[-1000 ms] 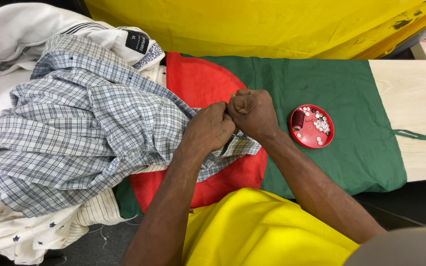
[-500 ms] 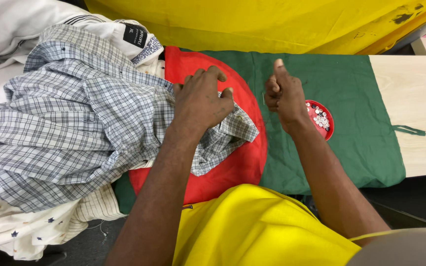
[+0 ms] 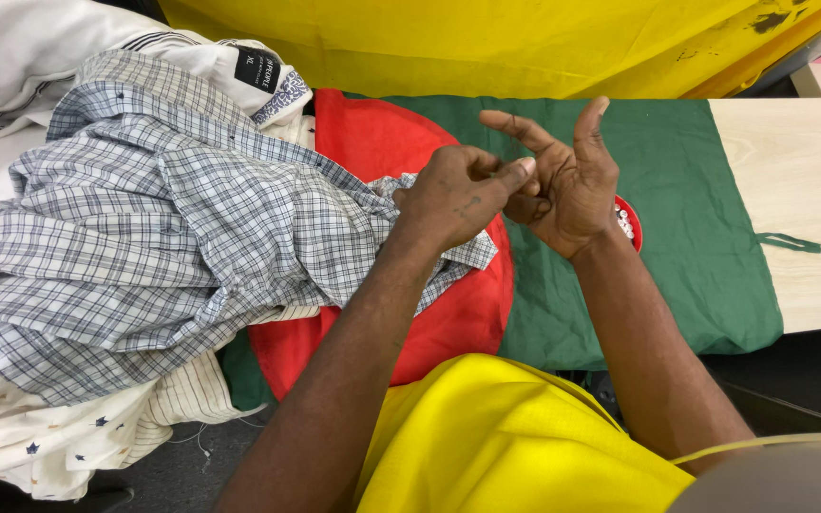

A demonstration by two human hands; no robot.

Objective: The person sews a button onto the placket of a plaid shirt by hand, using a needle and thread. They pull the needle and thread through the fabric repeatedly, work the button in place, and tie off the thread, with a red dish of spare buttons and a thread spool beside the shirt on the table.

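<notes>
Above the red cloth circle (image 3: 448,313): left hand (image 3: 453,195) pinches at the spread-fingered right hand (image 3: 572,185), beside the checked shirt (image 3: 173,237); any thread is too fine to see.

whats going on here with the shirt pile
A person in a yellow top sits at a table covered with a green cloth and a round red piece. The left hand rests on the edge of a grey checked shirt, fingers meeting the right hand, which is raised with fingers spread. Whether anything is pinched between them is too small to tell. A small red dish of white buttons sits behind the right hand. More pale garments are heaped at the left.
</notes>
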